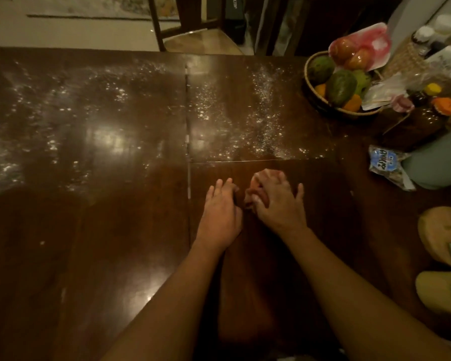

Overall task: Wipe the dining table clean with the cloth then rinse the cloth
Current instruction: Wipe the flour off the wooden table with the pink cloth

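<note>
The dark wooden dining table [115,230] carries white specks and smears across its far half, densest in a streak [266,113] right of the middle seam. My right hand [279,204] lies just below that streak and holds a small reddish cloth [254,195] against the wood. The cloth is bunched under the fingers and thumb, so only its left edge shows. My left hand [220,212] rests flat on the table right beside it, fingers straight and almost touching the cloth.
A woven basket [310,82] of fruit stands at the far right, with bottles and jars [432,53] behind it. A small blue packet [385,162] and a pale green object [438,162] lie at the right edge. A wooden chair [193,35] stands beyond the table.
</note>
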